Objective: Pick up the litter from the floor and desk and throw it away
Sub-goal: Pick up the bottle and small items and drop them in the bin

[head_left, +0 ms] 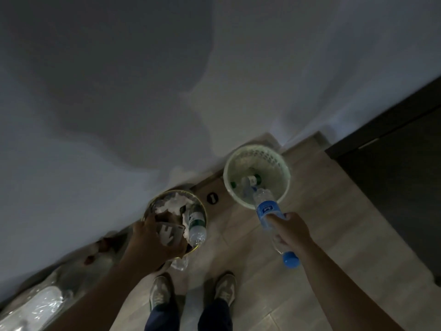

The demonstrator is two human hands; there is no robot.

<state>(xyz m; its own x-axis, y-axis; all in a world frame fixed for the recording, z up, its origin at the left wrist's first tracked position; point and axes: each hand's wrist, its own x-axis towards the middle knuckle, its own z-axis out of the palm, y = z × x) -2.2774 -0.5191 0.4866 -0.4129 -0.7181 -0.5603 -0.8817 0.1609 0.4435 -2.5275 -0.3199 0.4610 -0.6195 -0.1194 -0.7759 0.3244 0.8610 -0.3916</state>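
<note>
My right hand (pixel 292 231) grips a clear plastic bottle (pixel 268 210) with a blue label and a blue cap; its base points down over the pale green basket bin (pixel 284 163). That bin holds other bottles. My left hand (pixel 150 237) holds a flat clear wrapper with dark printing (pixel 168 234) over the round metal bin (pixel 200 205), which is filled with white tissue and a bottle with a green label (pixel 196 223).
Both bins stand on the wooden floor against a white wall. A crumpled clear bottle (pixel 180 262) lies by the metal bin, near my shoes (pixel 161 291). Dark furniture (pixel 391 168) is at the right. Plastic-wrapped items (pixel 40 306) lie at the lower left.
</note>
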